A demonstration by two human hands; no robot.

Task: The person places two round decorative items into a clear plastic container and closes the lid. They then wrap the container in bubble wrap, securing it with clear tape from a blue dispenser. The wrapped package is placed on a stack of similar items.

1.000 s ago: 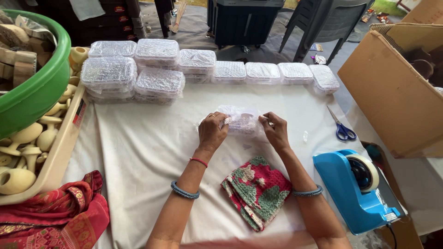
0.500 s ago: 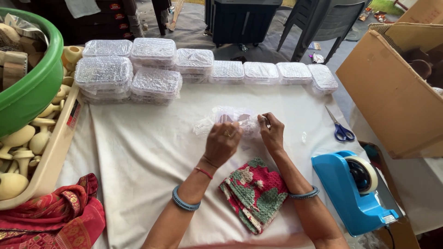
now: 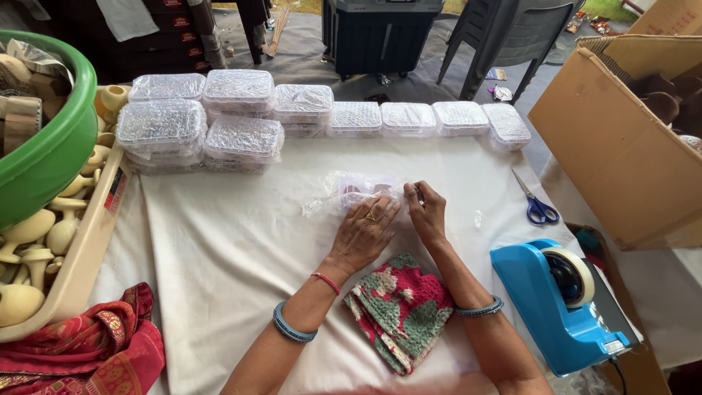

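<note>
Clear plastic wrap covers a small box (image 3: pixel 363 192) that lies on the white tablecloth (image 3: pixel 234 256), near the middle of the table. The left hand (image 3: pixel 363 232) rests flat on the near side of this wrapped box, its fingers together and pressed down on the film, with a ring on 1 finger. The right hand (image 3: pixel 427 212) is just beside it, at 3 o'clock from the box, and its fingertips pinch the edge of the wrap; what exactly is between them is too small to tell. Loose film sticks out from the box toward 9 o'clock.

At 6 o'clock from the hands lies a folded knitted cloth (image 3: pixel 401 307) in red and green, between the 2 forearms. At 4 o'clock stands a blue tape dispenser (image 3: pixel 563 307) with its roll. Blue-handled scissors (image 3: pixel 536 205) lie at 3 o'clock, well apart from the hands. At 12 o'clock a row of wrapped clear containers (image 3: pixel 322 110) runs along the far edge, some stacked at 11 o'clock. A green tub (image 3: pixel 51 153) and a beige tray (image 3: pixel 84 256) with pale wooden pieces are at 9 o'clock. A cardboard box (image 3: pixel 621 146) stands at 2 o'clock.
</note>
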